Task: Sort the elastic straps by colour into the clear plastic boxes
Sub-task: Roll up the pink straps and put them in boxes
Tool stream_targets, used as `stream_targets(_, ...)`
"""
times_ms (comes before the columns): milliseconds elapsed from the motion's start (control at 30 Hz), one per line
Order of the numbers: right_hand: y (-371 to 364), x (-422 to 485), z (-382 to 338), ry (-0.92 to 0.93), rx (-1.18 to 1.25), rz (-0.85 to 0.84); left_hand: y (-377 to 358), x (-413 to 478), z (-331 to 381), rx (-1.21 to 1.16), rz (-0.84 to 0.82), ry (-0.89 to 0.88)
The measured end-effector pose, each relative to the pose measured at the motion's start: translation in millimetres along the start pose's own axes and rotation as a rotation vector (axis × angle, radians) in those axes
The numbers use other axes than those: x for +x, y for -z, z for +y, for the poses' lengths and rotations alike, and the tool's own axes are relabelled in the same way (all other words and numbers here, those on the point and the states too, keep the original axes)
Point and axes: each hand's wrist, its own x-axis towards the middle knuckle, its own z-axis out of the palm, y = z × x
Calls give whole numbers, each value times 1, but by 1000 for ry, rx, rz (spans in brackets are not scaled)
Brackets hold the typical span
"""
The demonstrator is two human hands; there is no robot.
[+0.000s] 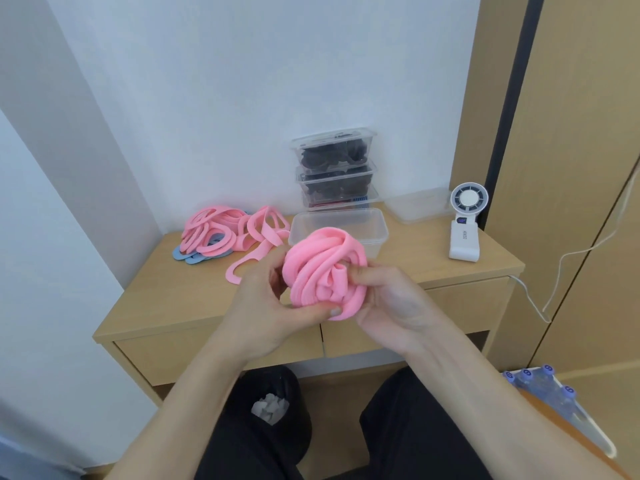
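We grip the pink strap bundle (323,271) above the desk (173,296), left hand (268,301) and right hand (391,304) curled round it; it partly hides the open clear box (346,216), loose pink straps (214,233) lying left

The bundle of straps (323,271) is plain pink; the pile of straps (221,233) on the pale wood desk (166,299) is the same pink, with blue straps (181,254) beneath; the stacked boxes (334,157) are clear, their contents black; the fan (465,233) is white; the trousers (415,427) are black.
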Motion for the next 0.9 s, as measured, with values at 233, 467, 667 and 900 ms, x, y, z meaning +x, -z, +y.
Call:
stream_targets(233,16,13,-10,-7,-24,-192,20,24,3,2,-215,29)
stream_targets(467,29,33,-17,16,40,-253,32,69,9,74,-472,75)
stream_targets(667,26,61,-43,83,25,-110,40,108,17,36,-386,106)
stream_targets(900,28,84,-61,27,81,-67,36,124,-9,-138,-92,112)
